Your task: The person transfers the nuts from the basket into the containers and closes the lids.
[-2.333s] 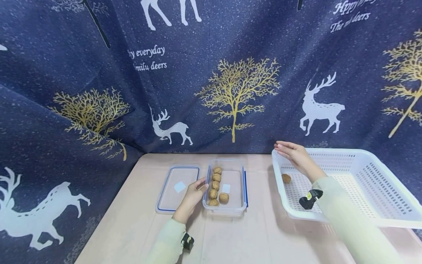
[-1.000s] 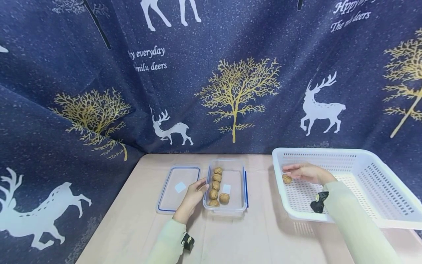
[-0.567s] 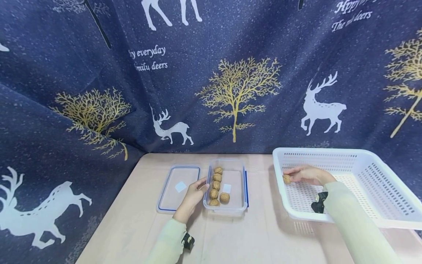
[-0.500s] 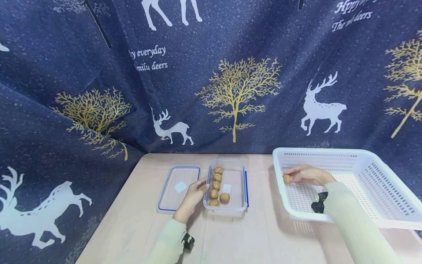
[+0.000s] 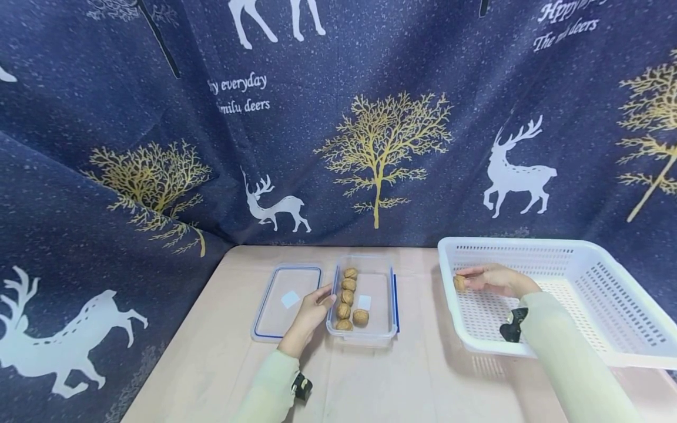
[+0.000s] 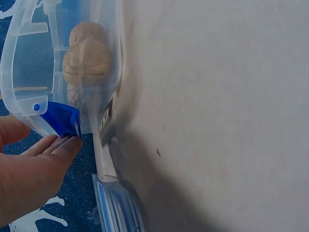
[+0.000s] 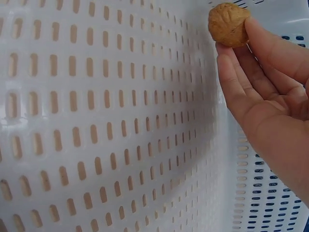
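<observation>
My right hand (image 5: 494,278) pinches a walnut (image 7: 229,25) between thumb and fingertips, inside the white basket (image 5: 552,355) by its left wall. In the right wrist view the walnut appears at the tips of the thumb and fingers. On the left, my left hand (image 5: 311,314) holds the left side of a clear plastic food container (image 5: 378,338), its fingertips at the blue latch (image 6: 63,120) in the left wrist view. Within the container several walnuts (image 5: 347,297) form a row along the left wall, and one more walnut (image 5: 361,318) sits beside the row.
A clear lid (image 5: 270,335) with a blue seal lies flat to the left of the container. Behind the pink-covered table (image 5: 391,382) hangs a dark blue cloth (image 5: 412,176) printed with deer and trees. The basket has raised perforated walls.
The right hand has come down from the basket's rim to the walnut inside, closed its fingertips on it and raised it slightly. The left hand stays at the container.
</observation>
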